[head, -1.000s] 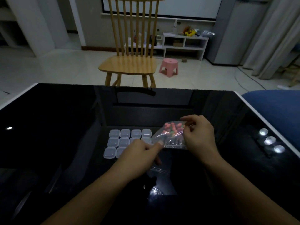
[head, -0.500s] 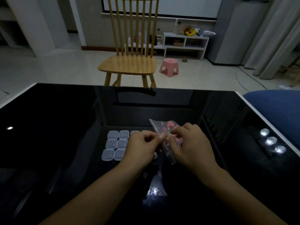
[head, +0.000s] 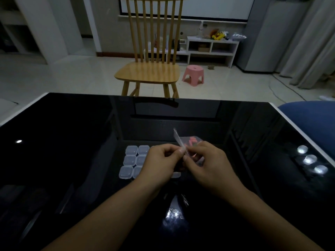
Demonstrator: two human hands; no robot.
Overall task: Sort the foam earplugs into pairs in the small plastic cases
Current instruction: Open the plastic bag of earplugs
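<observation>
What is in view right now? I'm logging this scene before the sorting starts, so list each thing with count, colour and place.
plastic bag: one, clear, pinched between both hands above the table
earplugs: several, mostly pink-orange, inside the bag; count unclear
plastic cases: six in plain view, translucent white, in a grid on the table, more hidden behind the hands
table: one, glossy black
chair: one, wooden, beyond the table
stool: one, pink, on the floor
shelf unit: one, white, by the wall
left hand: pinches the bag
right hand: pinches the bag
</observation>
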